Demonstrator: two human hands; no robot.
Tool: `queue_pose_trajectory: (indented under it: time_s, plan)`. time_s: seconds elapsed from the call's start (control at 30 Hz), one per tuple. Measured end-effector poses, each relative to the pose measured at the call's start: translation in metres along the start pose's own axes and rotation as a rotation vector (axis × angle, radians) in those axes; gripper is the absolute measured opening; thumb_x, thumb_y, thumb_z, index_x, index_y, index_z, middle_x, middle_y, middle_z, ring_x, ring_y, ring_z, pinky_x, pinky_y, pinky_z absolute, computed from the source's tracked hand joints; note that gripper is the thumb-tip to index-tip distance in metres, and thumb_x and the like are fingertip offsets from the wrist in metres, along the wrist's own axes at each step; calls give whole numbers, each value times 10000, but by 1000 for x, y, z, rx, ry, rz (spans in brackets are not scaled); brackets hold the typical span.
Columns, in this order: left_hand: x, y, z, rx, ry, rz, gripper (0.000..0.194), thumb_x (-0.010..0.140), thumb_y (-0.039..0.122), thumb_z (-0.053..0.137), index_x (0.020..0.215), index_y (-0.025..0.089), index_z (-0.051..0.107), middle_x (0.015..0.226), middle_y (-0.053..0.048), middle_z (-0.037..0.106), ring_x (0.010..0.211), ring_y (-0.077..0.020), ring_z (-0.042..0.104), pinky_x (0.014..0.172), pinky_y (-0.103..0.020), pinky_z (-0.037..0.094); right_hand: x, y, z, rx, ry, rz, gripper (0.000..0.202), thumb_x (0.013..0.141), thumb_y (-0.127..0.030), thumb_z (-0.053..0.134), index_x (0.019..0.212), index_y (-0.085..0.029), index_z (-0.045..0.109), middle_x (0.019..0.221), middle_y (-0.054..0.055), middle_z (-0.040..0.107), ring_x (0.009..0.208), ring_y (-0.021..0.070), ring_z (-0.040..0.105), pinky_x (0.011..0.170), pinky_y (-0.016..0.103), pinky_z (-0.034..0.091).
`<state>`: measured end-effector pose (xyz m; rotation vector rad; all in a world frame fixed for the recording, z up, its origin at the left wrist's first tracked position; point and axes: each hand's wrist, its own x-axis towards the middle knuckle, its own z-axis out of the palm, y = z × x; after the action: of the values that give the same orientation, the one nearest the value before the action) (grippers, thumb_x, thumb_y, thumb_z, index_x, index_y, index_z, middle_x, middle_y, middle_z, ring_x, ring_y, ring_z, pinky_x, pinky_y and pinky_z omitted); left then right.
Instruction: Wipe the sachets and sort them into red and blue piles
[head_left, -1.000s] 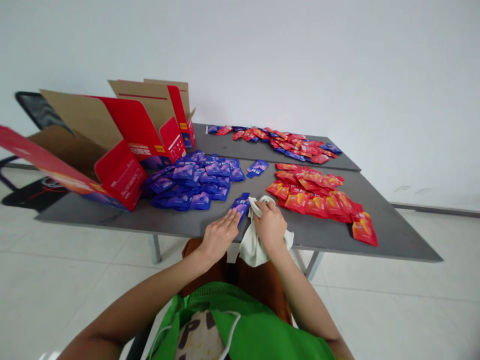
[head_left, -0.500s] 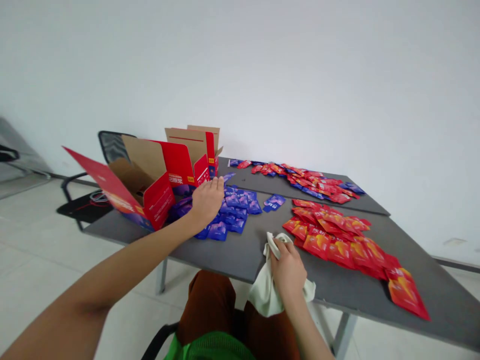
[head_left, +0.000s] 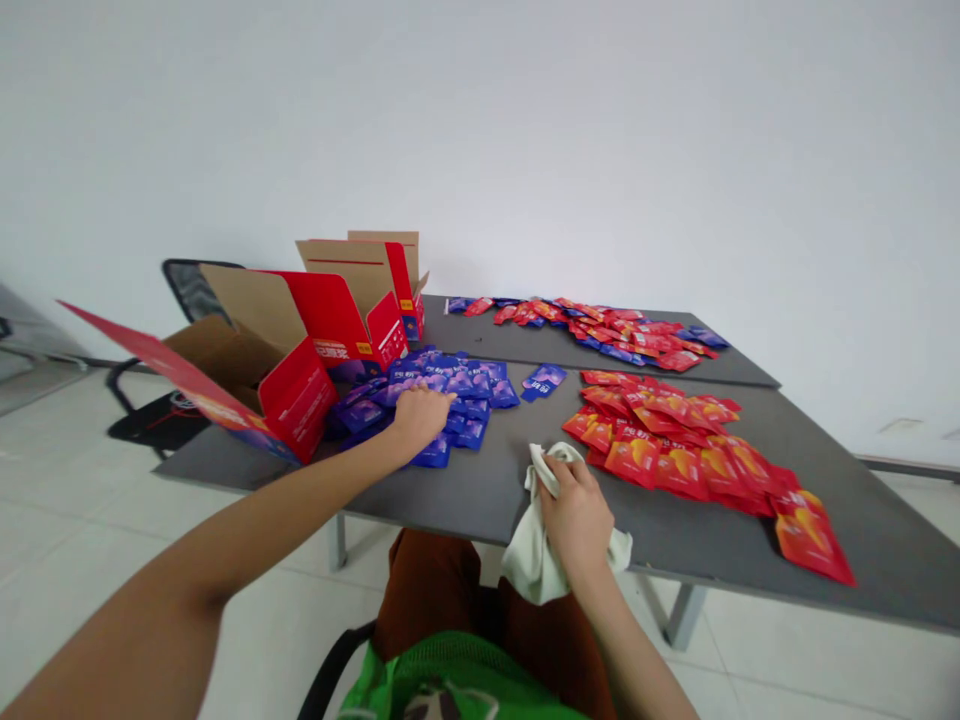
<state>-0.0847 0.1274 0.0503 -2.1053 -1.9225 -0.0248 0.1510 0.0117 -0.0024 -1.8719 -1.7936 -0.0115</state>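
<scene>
My left hand point(head_left: 422, 418) is over the pile of blue sachets point(head_left: 469, 382) left of centre. Its fingers are curled together, and whatever they may grip is hidden beneath them. My right hand point(head_left: 576, 515) is closed on a pale green cloth point(head_left: 541, 560), which bunches over the table's front edge and hangs toward my knees. A single blue sachet point(head_left: 544, 380) lies apart from the pile, face up. To the right of the cloth, red sachets point(head_left: 679, 465) overlap in rows.
Open red cartons point(head_left: 298, 395) with raised flaps line the left side of the grey table point(head_left: 480, 495). Mixed red and blue sachets point(head_left: 622, 330) are heaped on the far tabletop. A black chair point(head_left: 161, 420) stands beyond the cartons, near the white wall.
My left hand has come down onto the blue pile, and its fingers have curled. The blue sachet that stuck up beyond its fingertips no longer stands out. My right hand keeps hold of the cloth.
</scene>
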Motion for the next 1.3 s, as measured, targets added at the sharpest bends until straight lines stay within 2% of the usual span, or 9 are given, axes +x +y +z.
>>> queue_pose_trajectory:
  time_s: [0.13, 0.37, 0.53, 0.63, 0.73, 0.9, 1.03, 1.2, 1.3]
  plan:
    - [6, 2, -16, -37, -94, 32, 514, 954, 278, 258, 954, 72, 729, 889, -214, 699, 932, -305, 658, 766, -385, 481, 0, -1, -2, 16, -17, 5, 290, 924, -319, 508, 1192, -298, 615, 1036, 35, 605, 951, 188, 557, 741, 262, 392]
    - [34, 27, -42, -25, -42, 20, 457, 909, 330, 341, 948, 97, 733, 913, -216, 701, 913, -309, 670, 797, -403, 487, -1, -1, -5, 79, -37, 28, 320, 909, -296, 521, 1218, -308, 604, 1087, 45, 598, 980, 195, 561, 800, 269, 418]
    - [102, 92, -46, -193, -174, 89, 473, 878, 432, 409, 1023, 99, 713, 1020, -217, 691, 1000, -296, 650, 841, -359, 484, 1, 0, -6, 127, -68, 50, 339, 890, -268, 542, 1222, -303, 600, 1070, 50, 596, 978, 200, 563, 807, 276, 433]
    - [138, 140, -34, -289, -179, 54, 585, 894, 518, 338, 1087, 87, 684, 1066, -220, 677, 1031, -306, 638, 843, -367, 483, 0, 1, -6, 161, -66, 56, 363, 866, -232, 560, 1219, -308, 600, 1071, 47, 595, 971, 198, 564, 833, 284, 439]
    - [152, 174, -16, -305, -149, 70, 688, 909, 564, 245, 1070, 54, 679, 1050, -236, 670, 1024, -315, 635, 840, -370, 477, -1, 4, -5, 211, -65, 52, 398, 845, -209, 565, 1229, -312, 590, 1079, 47, 588, 967, 199, 564, 851, 292, 447]
    - [145, 190, 12, -221, -17, 242, 568, 859, 474, 414, 1095, 8, 637, 1087, -262, 639, 1046, -322, 604, 863, -367, 456, -1, 7, -6, 258, -82, 55, 430, 806, -171, 574, 1209, -318, 599, 1043, 40, 590, 954, 204, 566, 829, 290, 463]
    - [131, 190, 16, -218, -82, 270, 371, 803, 289, 498, 1012, 39, 674, 1018, -238, 665, 1008, -318, 627, 859, -380, 465, 0, 5, -7, 255, -72, 62, 400, 826, -188, 566, 1203, -315, 607, 1038, 44, 591, 960, 200, 565, 848, 292, 455]
    - [89, 188, 13, -268, -67, 338, 340, 810, 142, 453, 1079, 78, 651, 997, -203, 678, 994, -284, 646, 893, -395, 464, 0, 5, -5, 309, -19, 83, 348, 847, -216, 554, 1175, -296, 634, 1039, 45, 609, 931, 189, 578, 828, 288, 450]
    - [55, 172, 17, -360, -22, 433, 349, 797, 143, 502, 1116, 120, 643, 1182, -202, 631, 1135, -287, 581, 1026, -480, 370, -1, 5, -9, 441, 87, 106, 243, 855, -227, 532, 1039, -249, 688, 953, 42, 628, 879, 174, 592, 800, 275, 459]
